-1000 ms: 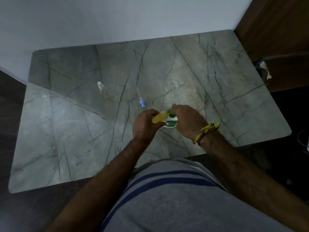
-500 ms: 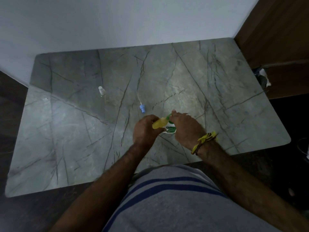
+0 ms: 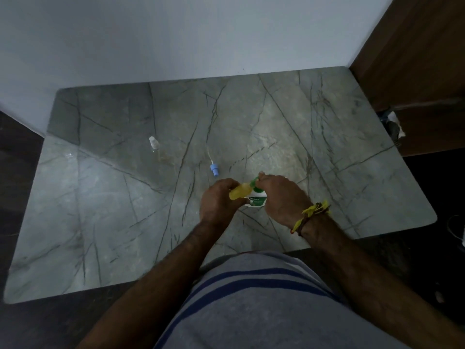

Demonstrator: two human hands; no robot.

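View from above, both hands working at the near middle of the bench (image 3: 100, 222).

My left hand (image 3: 219, 202) is curled round a small yellow bottle (image 3: 240, 192), which lies tilted with its far end pointing right. My right hand (image 3: 281, 197) is also curled: its fingertips pinch a green top (image 3: 254, 181) just where the yellow bottle ends. I cannot tell how tightly they close on it.

Directly below and between the two hands stands a white bottle (image 3: 258, 201) with a green label. It rests on the bench, and the right palm hides its right side. A knotted yellow and brown thread (image 3: 314, 212) circles my right wrist.

Farther out, just left of the hands, a blue nozzle (image 3: 214, 170) with a thin pale tube lies flat on the stone. Well to the left of it is a small clear cap (image 3: 154, 142), apart from everything else.

The far edge of the bench meets a pale wall (image 3: 201, 34), with a brown wooden panel (image 3: 415, 59) at far right. My grey shirt with blue stripes (image 3: 251, 298) fills the near edge.
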